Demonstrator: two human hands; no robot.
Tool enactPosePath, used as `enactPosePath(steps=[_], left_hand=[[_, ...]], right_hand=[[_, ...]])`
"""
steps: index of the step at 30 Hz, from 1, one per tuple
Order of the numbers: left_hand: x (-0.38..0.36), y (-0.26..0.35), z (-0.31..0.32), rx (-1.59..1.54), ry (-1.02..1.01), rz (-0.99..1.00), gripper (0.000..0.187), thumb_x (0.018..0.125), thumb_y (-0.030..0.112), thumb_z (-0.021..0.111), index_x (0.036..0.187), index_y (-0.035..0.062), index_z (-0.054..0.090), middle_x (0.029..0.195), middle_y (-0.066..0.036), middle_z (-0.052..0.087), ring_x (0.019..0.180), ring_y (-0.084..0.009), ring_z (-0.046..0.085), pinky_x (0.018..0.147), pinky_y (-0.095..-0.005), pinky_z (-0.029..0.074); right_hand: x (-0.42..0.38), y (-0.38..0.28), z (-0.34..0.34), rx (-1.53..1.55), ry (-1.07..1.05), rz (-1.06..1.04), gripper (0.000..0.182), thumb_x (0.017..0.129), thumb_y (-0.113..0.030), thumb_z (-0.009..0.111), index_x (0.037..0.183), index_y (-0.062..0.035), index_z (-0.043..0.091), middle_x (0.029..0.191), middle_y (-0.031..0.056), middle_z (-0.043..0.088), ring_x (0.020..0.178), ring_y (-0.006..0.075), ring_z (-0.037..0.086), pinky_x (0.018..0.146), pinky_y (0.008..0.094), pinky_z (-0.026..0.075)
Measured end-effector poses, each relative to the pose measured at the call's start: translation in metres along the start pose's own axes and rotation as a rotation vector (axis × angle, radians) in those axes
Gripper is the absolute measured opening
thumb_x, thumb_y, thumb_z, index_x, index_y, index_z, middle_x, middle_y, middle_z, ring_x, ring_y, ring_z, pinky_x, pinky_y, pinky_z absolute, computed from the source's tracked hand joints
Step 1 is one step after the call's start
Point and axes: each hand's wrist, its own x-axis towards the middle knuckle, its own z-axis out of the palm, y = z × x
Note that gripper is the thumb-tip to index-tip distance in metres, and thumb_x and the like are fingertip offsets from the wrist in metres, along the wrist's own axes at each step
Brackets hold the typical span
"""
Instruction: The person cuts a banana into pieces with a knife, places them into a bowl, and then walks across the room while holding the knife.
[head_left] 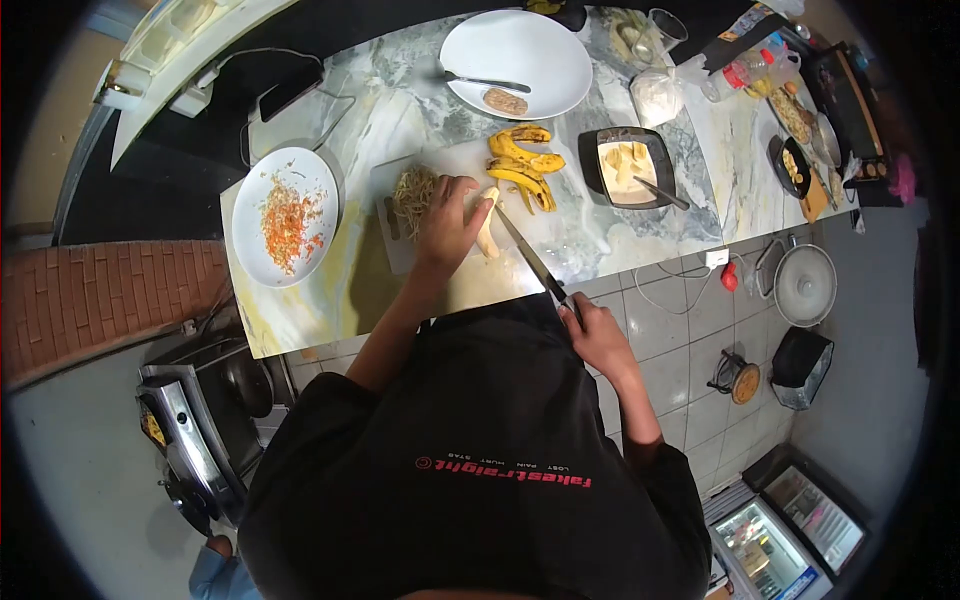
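My left hand (450, 226) is closed on a peeled banana (486, 238) lying on a pale cutting board (402, 258). In my right hand (600, 342) is the handle of a knife (532, 260); its long blade points up and left, with the tip beside the banana. Yellow banana peels (522, 172) with brown spots rest just beyond the banana. Left of my left hand sits a heap of thin pale shreds (412, 200), partly covered by the hand. A dark square bowl (668, 160) to the right holds pale cream, banana pieces and a spoon.
A white plate (244, 240) of shredded orange and pale vegetables stands at the left. At the back, a large white plate (520, 50) carries a utensil and a brown patty. A plastic bag (656, 98) and bottles (736, 76) are farther right. The counter's front edge is near my body.
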Motion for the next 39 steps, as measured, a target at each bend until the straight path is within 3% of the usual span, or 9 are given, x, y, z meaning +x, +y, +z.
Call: enactPosePath(steps=[2,4,10,17,23,25,32,34,39], left_hand=[[-0.002,-0.005,0.003,0.062,0.005,0.043,0.033,0.090,0.019,0.075,0.117,0.0066,0.061,0.106,-0.012,0.062,0.082,-0.0243,0.060,0.076,-0.0388,0.052],[-0.005,-0.004,0.006,0.029,-0.084,-0.095,0.045,0.087,0.020,0.077,0.125,0.0070,0.057,0.112,-0.013,0.060,0.092,-0.0258,0.061,0.080,-0.0385,0.053],[-0.008,-0.018,0.007,0.116,-0.127,0.002,0.057,0.084,0.020,0.078,0.132,0.0043,0.051,0.122,-0.017,0.056,0.111,-0.0339,0.060,0.090,-0.0430,0.052],[0.015,-0.013,0.010,0.088,-0.206,-0.008,0.060,0.083,0.021,0.079,0.133,0.0027,0.050,0.122,-0.021,0.055,0.111,-0.0407,0.059,0.094,-0.0463,0.050],[0.029,0.006,0.016,0.283,-0.281,-0.063,0.060,0.081,0.015,0.077,0.134,0.0029,0.050,0.120,-0.023,0.056,0.113,-0.0433,0.059,0.093,-0.0499,0.050],[0.029,0.006,0.018,0.237,-0.291,-0.190,0.060,0.078,0.010,0.074,0.133,0.0044,0.050,0.118,-0.024,0.055,0.111,-0.0445,0.059,0.093,-0.0508,0.051],[0.028,-0.020,0.011,0.106,-0.210,-0.138,0.050,0.076,0.008,0.072,0.123,0.0039,0.054,0.109,-0.025,0.058,0.102,-0.0459,0.061,0.086,-0.0494,0.052],[0.029,-0.024,0.001,0.083,-0.234,-0.072,0.034,0.077,0.009,0.074,0.106,0.0018,0.059,0.097,-0.022,0.062,0.089,-0.0402,0.065,0.077,-0.0457,0.052],[0.050,-0.038,-0.010,-0.113,-0.310,-0.225,0.031,0.082,0.024,0.080,0.092,0.0009,0.062,0.076,-0.013,0.062,0.069,-0.0233,0.060,0.065,-0.0387,0.048]], right_hand=[[0.001,-0.004,0.000,-0.012,0.012,0.004,0.034,0.101,-0.027,0.059,0.113,0.0047,0.061,0.080,0.0322,0.066,0.082,0.0512,0.065,0.074,0.0564,0.050],[0.004,-0.007,-0.005,-0.004,0.041,-0.006,0.033,0.100,-0.026,0.060,0.113,0.0047,0.061,0.078,0.0317,0.065,0.080,0.0510,0.065,0.072,0.0567,0.049],[0.006,-0.007,-0.010,0.053,0.024,-0.003,0.033,0.100,-0.026,0.061,0.115,0.0040,0.062,0.071,0.0289,0.063,0.076,0.0476,0.066,0.067,0.0524,0.049],[0.003,-0.011,-0.019,0.075,0.034,0.057,0.034,0.100,-0.027,0.061,0.115,0.0037,0.062,0.070,0.0292,0.063,0.072,0.0478,0.065,0.065,0.0513,0.048],[0.007,-0.016,-0.019,0.082,0.101,0.035,0.032,0.102,-0.026,0.059,0.109,0.0050,0.061,0.067,0.0280,0.058,0.062,0.0456,0.058,0.061,0.0485,0.044],[0.006,-0.013,-0.017,0.083,0.098,0.015,0.032,0.102,-0.026,0.059,0.110,0.0048,0.061,0.067,0.0280,0.058,0.062,0.0460,0.058,0.061,0.0484,0.044],[0.003,-0.036,-0.030,0.053,0.001,0.043,0.030,0.100,-0.022,0.061,0.112,0.0055,0.061,0.074,0.0298,0.064,0.076,0.0495,0.065,0.067,0.0525,0.048],[0.004,-0.035,-0.029,0.058,-0.023,0.028,0.030,0.101,-0.023,0.061,0.112,0.0054,0.061,0.073,0.0297,0.064,0.076,0.0495,0.065,0.067,0.0526,0.048],[0.010,-0.021,-0.030,-0.017,0.068,-0.062,0.032,0.101,-0.025,0.060,0.111,0.0051,0.061,0.072,0.0291,0.063,0.075,0.0489,0.064,0.067,0.0528,0.048]])
